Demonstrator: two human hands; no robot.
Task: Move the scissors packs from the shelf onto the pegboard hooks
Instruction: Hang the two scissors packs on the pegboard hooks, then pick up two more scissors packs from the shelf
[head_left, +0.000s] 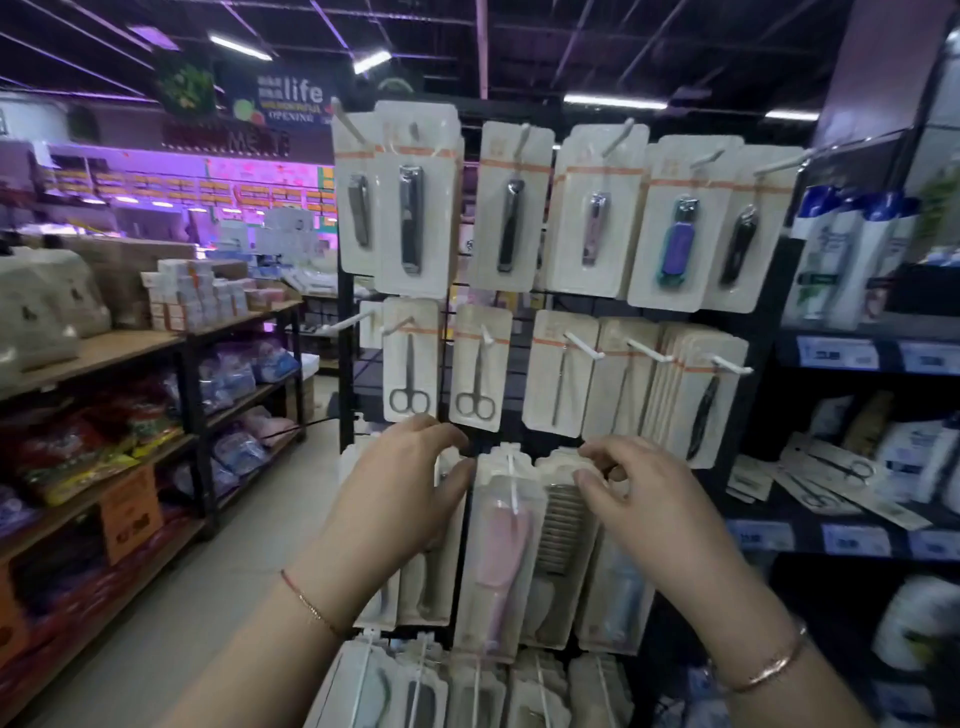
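Two scissors packs hang side by side on white hooks in the pegboard's (519, 358) middle row, the left pack (410, 364) and the right pack (479, 370). More scissors packs (831, 480) lie flat on the dark shelf at the right. My left hand (402, 499) is raised just below the left hanging pack, fingers curled and apart, fingertips near its bottom edge. My right hand (649, 509) hovers in front of the lower row, thumb and forefinger close to the top of a comb pack (563, 514). Neither hand holds a pack.
Nail clipper packs (413, 197) fill the top row, and tweezer-like tool packs (691, 389) hang right of the scissors. One bare hook (345, 322) sticks out at the middle row's left end. Bottles (852, 260) line the right shelves. A wooden shelf unit (156, 364) stands left across the aisle.
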